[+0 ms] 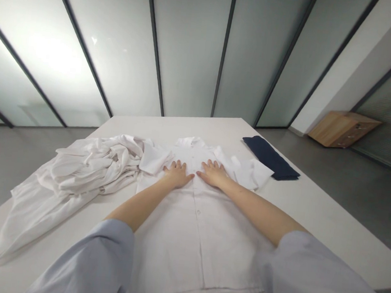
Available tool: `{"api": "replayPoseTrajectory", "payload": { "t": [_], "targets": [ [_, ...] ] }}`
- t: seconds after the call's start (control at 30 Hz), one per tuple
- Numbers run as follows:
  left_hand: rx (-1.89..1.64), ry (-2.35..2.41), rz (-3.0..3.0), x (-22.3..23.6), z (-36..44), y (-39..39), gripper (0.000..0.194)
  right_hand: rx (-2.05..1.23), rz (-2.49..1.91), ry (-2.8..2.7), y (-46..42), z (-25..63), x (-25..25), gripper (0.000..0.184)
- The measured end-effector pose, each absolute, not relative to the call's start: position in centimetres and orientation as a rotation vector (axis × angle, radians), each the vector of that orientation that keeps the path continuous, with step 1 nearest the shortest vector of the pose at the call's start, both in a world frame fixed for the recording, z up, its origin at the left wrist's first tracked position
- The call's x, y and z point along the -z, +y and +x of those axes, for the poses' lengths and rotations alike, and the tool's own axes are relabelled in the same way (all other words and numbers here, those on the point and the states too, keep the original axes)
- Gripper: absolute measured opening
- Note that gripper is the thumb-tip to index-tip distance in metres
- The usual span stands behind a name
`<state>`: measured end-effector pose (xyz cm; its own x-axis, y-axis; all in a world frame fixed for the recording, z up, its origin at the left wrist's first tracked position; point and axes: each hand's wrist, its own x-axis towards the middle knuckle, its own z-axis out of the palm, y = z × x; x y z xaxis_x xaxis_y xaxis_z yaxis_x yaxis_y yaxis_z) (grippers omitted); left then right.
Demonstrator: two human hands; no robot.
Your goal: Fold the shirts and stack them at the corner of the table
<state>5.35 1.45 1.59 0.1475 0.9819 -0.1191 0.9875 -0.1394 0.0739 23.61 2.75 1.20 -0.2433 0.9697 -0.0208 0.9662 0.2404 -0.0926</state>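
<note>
A white short-sleeved button-up shirt [180, 228] lies spread front side up, its collar at the far end and its hem towards me. My left hand [178, 174] rests flat on the left chest of the shirt, fingers spread. On the other side of the button line, my right hand [212, 173] also lies flat with fingers apart. The thumbs point towards each other near the placket. Both shirt sleeves stretch outward, somewhat creased. Neither hand holds anything.
A rumpled heap of white clothing [86, 168] lies on the left of the white table [315, 227]. Folded dark navy cloth [268, 157] sits near the right edge. Beyond are frosted glass panels [191, 49] and a wooden cabinet [339, 128] on the floor.
</note>
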Motion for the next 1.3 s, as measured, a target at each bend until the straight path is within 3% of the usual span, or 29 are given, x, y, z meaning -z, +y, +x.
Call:
{"api": "replayPoseTrajectory", "payload": {
  "t": [0.2,0.5,0.93,1.3],
  "targets": [
    [0.047,1.978,2.23,-1.2,5.1,3.9,0.084,-0.191,-1.924,-2.441,5.9,23.7,-0.8,0.068],
    [-0.057,1.987,2.386,-1.2,3.9,5.1,0.066,-0.128,-1.864,-2.39,9.1,24.0,-0.6,0.059],
    [0.028,1.818,2.369,-1.4,0.5,0.1,0.074,-0.14,-1.587,-2.566,3.9,24.1,-1.0,0.053],
    [-0.004,1.896,2.404,-1.7,1.0,-1.0,0.071,-0.117,-1.709,-2.484,1.7,24.7,-1.4,0.051]
  ]
}}
